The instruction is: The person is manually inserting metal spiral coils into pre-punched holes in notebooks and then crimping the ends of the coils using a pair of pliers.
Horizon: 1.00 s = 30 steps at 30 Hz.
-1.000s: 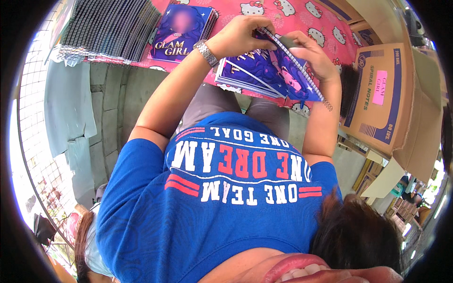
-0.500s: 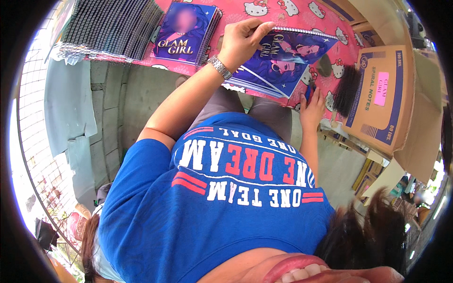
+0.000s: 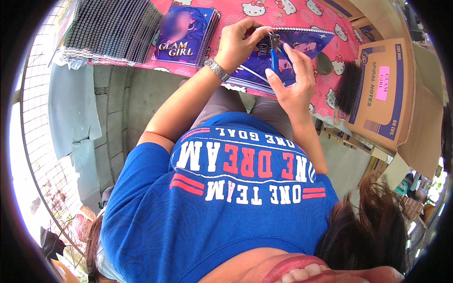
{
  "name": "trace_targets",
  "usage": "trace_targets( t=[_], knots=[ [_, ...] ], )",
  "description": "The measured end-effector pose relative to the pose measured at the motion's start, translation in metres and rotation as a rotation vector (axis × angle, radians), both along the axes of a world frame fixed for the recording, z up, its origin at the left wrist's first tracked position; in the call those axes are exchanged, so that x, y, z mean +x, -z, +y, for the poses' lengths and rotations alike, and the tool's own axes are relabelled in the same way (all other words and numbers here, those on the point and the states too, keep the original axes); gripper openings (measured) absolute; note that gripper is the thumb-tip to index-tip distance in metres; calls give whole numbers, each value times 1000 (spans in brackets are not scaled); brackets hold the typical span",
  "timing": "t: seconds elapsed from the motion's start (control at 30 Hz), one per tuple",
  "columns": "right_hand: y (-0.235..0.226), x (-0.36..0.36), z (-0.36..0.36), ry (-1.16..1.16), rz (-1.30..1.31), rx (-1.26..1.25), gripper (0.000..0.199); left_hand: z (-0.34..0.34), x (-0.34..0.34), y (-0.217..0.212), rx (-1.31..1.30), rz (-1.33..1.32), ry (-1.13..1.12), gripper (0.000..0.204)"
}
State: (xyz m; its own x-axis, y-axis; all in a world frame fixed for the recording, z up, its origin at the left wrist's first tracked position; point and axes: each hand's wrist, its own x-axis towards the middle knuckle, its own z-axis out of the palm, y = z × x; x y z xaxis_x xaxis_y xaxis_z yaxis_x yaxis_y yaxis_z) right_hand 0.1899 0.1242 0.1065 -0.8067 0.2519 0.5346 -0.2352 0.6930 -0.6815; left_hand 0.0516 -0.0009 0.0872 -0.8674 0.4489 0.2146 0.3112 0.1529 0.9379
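A purple spiral notebook lies on the pink cloth-covered table in front of me. My left hand, with a metal watch on the wrist, pinches the end of the notebook's wire spiral at its top edge. My right hand holds blue-handled pliers upright, and their jaws meet the spiral right beside my left fingertips. More notebooks of the same kind lie under the one I hold.
A stack of purple notebooks sits to the left, with a pile of black-spiralled ones beyond it. A bundle of black wire coils and an open cardboard box stand at the right. Concrete blocks support the table.
My right hand has come up from the table's near edge with the pliers to the notebook's spiral. My left hand has shifted its hold to the spiral's end.
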Motion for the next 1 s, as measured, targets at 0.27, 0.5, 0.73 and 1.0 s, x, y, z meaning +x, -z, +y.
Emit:
trace_targets(
  t=[0.27, 0.5, 0.73, 1.0],
  knots=[
    [-4, 1, -1, -21, -17, 133, 57, -3, 0, 18, 60, -2, 60, 15],
    [-5, 4, 0, -423, -406, -1195, 39, -9, 4, 31, 147, 124, 15, 16],
    [35, 38, 28, -242, -121, -665, 59, -40, -23, -48, -158, 561, -97, 17],
    [125, 71, 118, 483, -380, 328, 50, -51, -87, -74, -674, 827, -58, 6]
  ],
)
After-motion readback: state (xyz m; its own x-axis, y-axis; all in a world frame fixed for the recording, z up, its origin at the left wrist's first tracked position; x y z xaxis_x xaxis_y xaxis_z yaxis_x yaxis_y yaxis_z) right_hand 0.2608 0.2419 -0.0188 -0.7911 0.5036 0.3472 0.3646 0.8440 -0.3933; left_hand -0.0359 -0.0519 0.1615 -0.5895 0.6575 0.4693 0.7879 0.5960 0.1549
